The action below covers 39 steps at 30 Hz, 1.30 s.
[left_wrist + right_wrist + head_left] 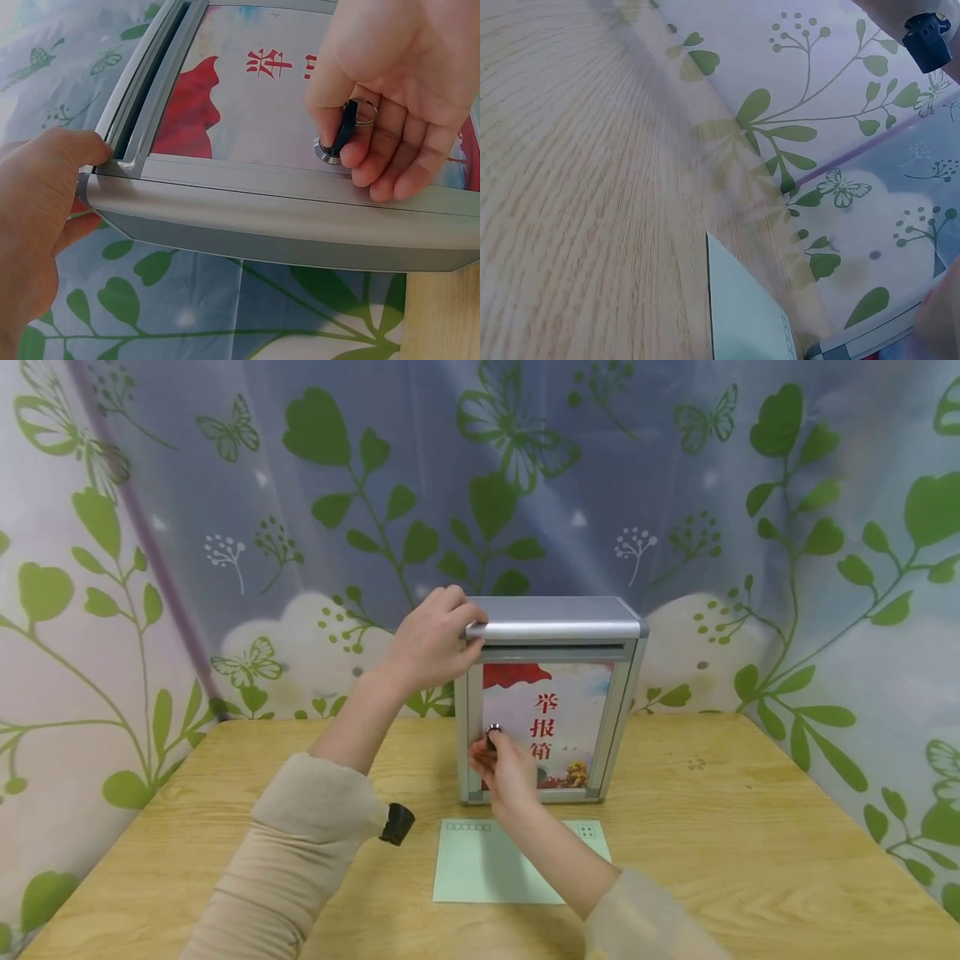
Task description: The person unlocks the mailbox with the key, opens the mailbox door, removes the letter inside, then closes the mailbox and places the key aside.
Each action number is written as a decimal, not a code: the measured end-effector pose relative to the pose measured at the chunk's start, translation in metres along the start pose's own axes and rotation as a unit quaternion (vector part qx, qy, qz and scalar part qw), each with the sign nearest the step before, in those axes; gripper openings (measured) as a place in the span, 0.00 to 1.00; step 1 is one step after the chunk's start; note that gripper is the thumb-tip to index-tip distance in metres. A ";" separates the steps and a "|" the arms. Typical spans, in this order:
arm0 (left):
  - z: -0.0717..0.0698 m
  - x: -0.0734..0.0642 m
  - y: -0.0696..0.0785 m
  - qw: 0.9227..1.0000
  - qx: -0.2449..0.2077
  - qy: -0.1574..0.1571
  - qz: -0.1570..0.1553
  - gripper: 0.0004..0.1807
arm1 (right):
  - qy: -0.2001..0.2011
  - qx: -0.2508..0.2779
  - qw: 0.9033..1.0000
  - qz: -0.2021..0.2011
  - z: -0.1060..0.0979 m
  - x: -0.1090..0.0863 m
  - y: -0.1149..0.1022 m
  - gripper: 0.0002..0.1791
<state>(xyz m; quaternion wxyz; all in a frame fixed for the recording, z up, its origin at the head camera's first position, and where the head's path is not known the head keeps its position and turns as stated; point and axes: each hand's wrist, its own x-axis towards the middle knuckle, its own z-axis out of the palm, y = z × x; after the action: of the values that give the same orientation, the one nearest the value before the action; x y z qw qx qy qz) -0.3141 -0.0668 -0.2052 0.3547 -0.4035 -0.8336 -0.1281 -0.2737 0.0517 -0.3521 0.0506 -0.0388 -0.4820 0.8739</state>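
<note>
A silver-framed metal drop box [558,610] stands upright on the table, with a slot near the top of its front and red Chinese characters on a printed panel. My left hand [438,639] grips its upper left corner, the thumb at the front and the other fingers round the side and back. At the left edge of the panel, my right hand [513,772] pinches the black head of a key [349,124]. The key sits at a round metal lock [328,152], and a wire ring hangs from it. In the right wrist view only a blurred bit of hand shows.
A pale green envelope [468,868] lies flat on the wooden table [697,827] in front of the box, partly under my right forearm. Behind stands a curtain [540,527] with green leaves and butterflies. A black wrist camera [397,823] juts from my left sleeve.
</note>
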 end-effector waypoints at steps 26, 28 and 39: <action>0.000 0.000 0.001 1.000 -0.002 -0.015 -0.014 0.08 | -0.020 0.009 0.998 0.062 -0.006 -0.007 -0.009 0.11; 0.000 0.000 0.001 1.000 -0.002 -0.012 -0.014 0.08 | -0.023 0.002 0.998 0.067 -0.007 -0.008 -0.011 0.10; 0.001 -0.001 0.001 1.000 -0.003 -0.009 -0.017 0.09 | -0.070 -0.119 0.987 0.087 -0.019 -0.015 -0.016 0.15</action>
<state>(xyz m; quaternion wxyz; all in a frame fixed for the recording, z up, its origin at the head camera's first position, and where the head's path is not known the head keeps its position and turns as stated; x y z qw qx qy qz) -0.3132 -0.0664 -0.2063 0.3439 -0.3916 -0.8430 -0.1331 -0.2561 0.0748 -0.3483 -0.0646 -0.0251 -0.5794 0.8121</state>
